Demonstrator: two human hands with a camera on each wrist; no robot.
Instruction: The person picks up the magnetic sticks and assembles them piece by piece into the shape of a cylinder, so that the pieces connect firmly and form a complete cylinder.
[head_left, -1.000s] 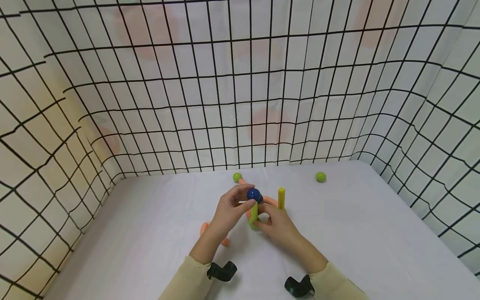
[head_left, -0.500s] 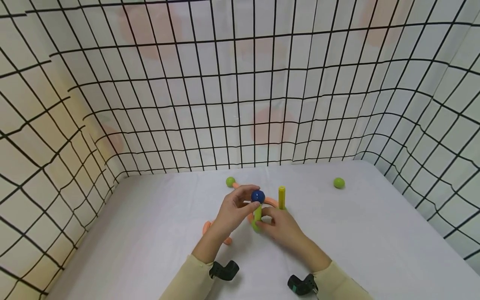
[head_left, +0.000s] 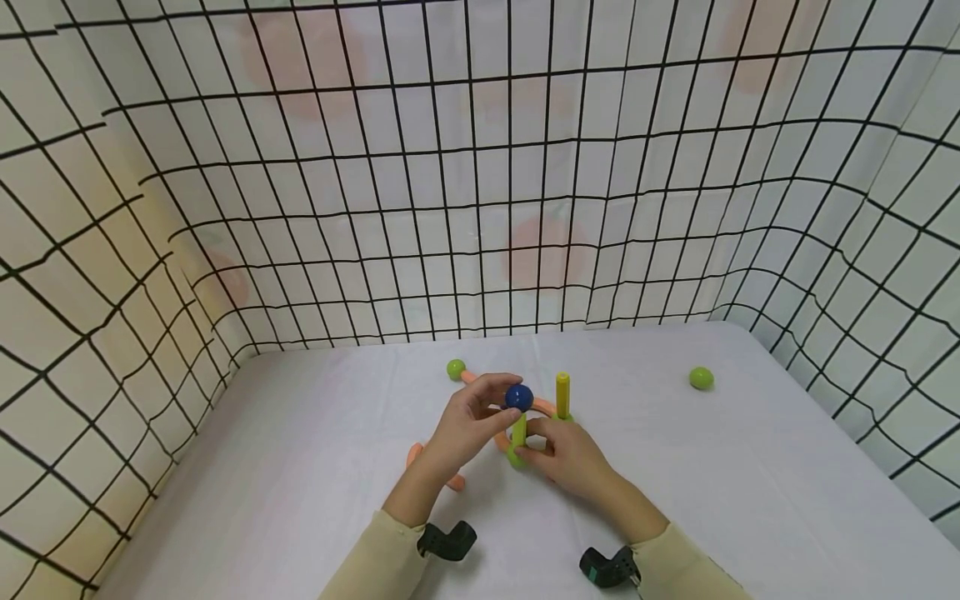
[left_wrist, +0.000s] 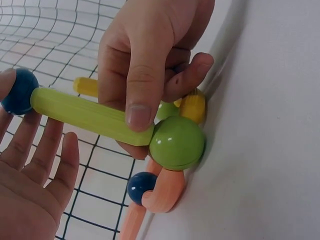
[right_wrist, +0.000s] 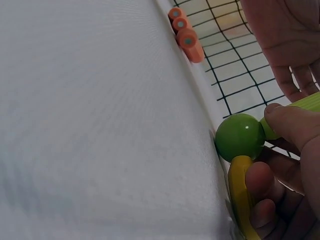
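In the head view my left hand (head_left: 467, 423) pinches a blue ball (head_left: 519, 397) between thumb and fingers. That ball caps an upright lime-green rod (left_wrist: 85, 115), whose lower end meets a green ball (left_wrist: 177, 142) on the table. My right hand (head_left: 567, 454) pinches the rod low down, just above the green ball. A yellow piece (right_wrist: 241, 185) joins this ball by the right hand's curled fingers. Curved orange pieces (left_wrist: 167, 192) and a second blue ball (left_wrist: 141, 187) also belong to the toy frame. Behind the right hand stands an upright yellow rod (head_left: 562, 395).
A loose green ball (head_left: 701, 378) lies on the white-covered table (head_left: 750, 483) at the right. Another green ball (head_left: 456, 368) sits at the frame's far orange end. Orange pieces (right_wrist: 187, 40) lie left of the left forearm. Black wire mesh (head_left: 480, 208) encloses the table's back and sides.
The loose green ball has rolled right and nearer. The far green ball has shifted slightly left and nearer. Both hands keep their grip on the blue ball and rod, drifting slightly right.
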